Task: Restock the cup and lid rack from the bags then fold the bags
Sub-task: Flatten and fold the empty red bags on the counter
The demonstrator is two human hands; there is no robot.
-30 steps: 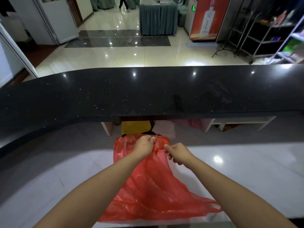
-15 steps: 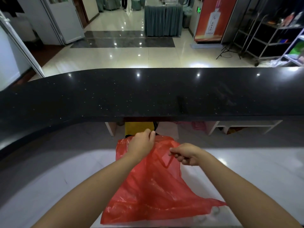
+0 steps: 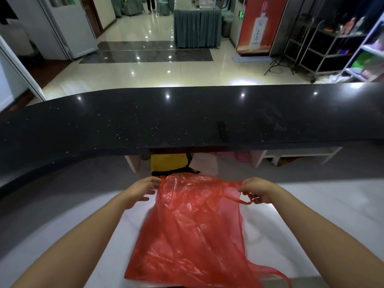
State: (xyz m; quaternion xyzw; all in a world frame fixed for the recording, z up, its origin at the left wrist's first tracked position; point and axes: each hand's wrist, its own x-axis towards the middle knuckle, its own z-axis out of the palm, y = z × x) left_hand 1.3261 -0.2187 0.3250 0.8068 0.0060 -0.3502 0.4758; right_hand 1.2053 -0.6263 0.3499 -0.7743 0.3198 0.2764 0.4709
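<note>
A thin red plastic bag (image 3: 191, 227) lies spread on the white work surface (image 3: 311, 221) in front of me. My left hand (image 3: 141, 190) pinches the bag's far left corner. My right hand (image 3: 257, 189) grips the far right corner where a handle loop hangs below the fingers. The bag's top edge is pulled taut between the two hands. Another handle trails off the near right edge. No cups, lids or rack are in view.
A raised black counter (image 3: 187, 121) runs across the scene beyond the work surface. Under it sit a yellow bag (image 3: 169, 163) and white shelf frames (image 3: 299, 155). Past the counter lies a glossy tiled floor with metal racks (image 3: 324, 44) at right.
My hands, close together at the bag's top a second ago, have moved apart, stretching the top edge wide. The bag now lies flatter and broader.
</note>
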